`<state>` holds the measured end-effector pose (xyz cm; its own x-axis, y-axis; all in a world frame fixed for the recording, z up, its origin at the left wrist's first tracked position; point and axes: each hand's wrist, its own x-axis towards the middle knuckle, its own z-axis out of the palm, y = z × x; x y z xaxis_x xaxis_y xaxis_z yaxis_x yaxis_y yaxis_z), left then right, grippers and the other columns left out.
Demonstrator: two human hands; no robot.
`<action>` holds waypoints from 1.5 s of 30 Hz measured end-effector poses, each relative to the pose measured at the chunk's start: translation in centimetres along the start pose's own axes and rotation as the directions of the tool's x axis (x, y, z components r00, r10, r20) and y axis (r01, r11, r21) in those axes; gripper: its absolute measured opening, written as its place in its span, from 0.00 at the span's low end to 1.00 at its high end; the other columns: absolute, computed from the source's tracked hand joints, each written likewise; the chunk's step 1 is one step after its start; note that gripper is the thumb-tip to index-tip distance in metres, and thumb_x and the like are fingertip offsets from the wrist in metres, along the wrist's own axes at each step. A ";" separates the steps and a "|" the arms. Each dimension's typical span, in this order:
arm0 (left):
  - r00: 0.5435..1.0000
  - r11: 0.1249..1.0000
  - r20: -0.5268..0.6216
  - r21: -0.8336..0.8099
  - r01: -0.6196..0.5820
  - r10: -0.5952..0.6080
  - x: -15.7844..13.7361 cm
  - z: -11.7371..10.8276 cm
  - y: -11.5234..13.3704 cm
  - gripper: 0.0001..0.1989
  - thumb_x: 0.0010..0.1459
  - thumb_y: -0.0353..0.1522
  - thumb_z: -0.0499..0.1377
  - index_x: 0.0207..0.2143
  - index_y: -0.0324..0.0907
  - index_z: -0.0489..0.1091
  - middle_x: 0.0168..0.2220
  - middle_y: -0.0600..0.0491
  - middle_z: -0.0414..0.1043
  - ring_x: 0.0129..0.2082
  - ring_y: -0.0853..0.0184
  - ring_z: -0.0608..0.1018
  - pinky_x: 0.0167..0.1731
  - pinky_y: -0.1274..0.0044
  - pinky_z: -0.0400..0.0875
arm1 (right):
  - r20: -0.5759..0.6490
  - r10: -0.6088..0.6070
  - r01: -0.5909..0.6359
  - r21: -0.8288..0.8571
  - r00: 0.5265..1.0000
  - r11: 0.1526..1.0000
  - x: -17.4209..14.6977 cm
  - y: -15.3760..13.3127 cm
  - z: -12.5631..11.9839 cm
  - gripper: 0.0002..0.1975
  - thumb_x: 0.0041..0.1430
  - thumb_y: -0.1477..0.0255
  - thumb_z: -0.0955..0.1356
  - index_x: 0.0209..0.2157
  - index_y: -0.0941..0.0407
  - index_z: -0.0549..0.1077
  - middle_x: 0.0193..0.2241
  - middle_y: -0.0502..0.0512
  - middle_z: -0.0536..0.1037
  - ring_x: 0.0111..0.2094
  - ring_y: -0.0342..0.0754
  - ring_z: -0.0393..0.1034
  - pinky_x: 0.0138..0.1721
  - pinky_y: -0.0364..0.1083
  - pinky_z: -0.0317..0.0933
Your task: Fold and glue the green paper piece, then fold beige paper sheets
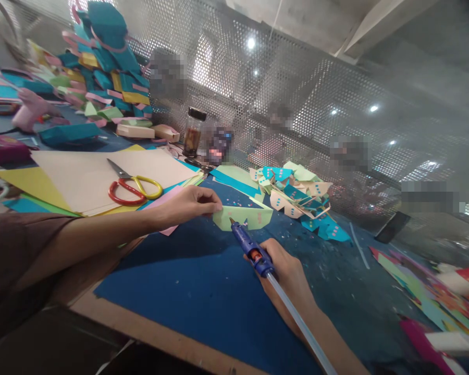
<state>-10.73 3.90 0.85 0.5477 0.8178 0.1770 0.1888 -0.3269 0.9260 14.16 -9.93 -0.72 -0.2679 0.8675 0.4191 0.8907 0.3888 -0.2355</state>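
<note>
My left hand [193, 205] pinches the left end of a folded light-green paper piece [254, 217] with small pink squares on it, just above the blue table. In my right hand [287, 268] is a blue hot glue gun [248, 245], its nozzle up against or very near the green paper's near side. A long clear glue stick [297, 317] sticks out of the gun's back end. Behind the paper lies a pile of folded blue, cream and green paper pieces [293, 190] with small coloured squares.
Scissors [135, 188] with red and yellow handles rest on cream paper sheets [78, 174] at left. Beyond stand a lidded jar [193, 133] and a heap of coloured paper shapes [117, 78]. A loose glue stick [359, 245] and a phone-like dark object [391, 227] lie right.
</note>
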 end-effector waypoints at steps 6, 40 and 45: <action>1.000 1.000 0.009 0.000 -0.002 0.002 0.0 -0.1 -0.1 0.14 0.57 0.43 0.62 0.32 0.40 0.75 0.30 0.52 0.75 0.32 0.67 0.74 0.32 0.75 0.65 | 0.018 0.022 -0.022 -0.005 1.000 1.000 0.0 0.0 0.1 0.01 0.64 0.71 0.64 0.36 0.53 0.66 0.32 0.51 0.75 0.31 0.49 0.74 0.29 0.42 0.57; 1.000 1.000 0.006 0.003 -0.015 0.015 0.1 -0.1 -0.4 0.13 0.57 0.43 0.62 0.32 0.41 0.75 0.30 0.52 0.75 0.32 0.66 0.75 0.33 0.75 0.66 | 0.000 0.011 -0.011 -0.074 1.000 0.997 -0.1 0.2 0.1 0.06 0.65 0.66 0.63 0.34 0.52 0.63 0.28 0.50 0.73 0.26 0.49 0.72 0.25 0.43 0.52; 1.000 1.000 0.010 -0.014 -0.016 0.016 0.2 -0.1 -0.5 0.13 0.57 0.42 0.62 0.32 0.41 0.75 0.30 0.52 0.75 0.32 0.66 0.75 0.33 0.75 0.67 | -0.012 0.008 -0.009 -0.081 1.000 0.997 0.0 0.3 0.1 0.07 0.65 0.66 0.62 0.33 0.52 0.63 0.27 0.49 0.72 0.25 0.48 0.71 0.24 0.43 0.52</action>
<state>-10.83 4.30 0.45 0.5590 0.8075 0.1885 0.1687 -0.3333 0.9276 14.38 -9.81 -0.90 -0.2559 0.8670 0.4275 0.9200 0.3543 -0.1678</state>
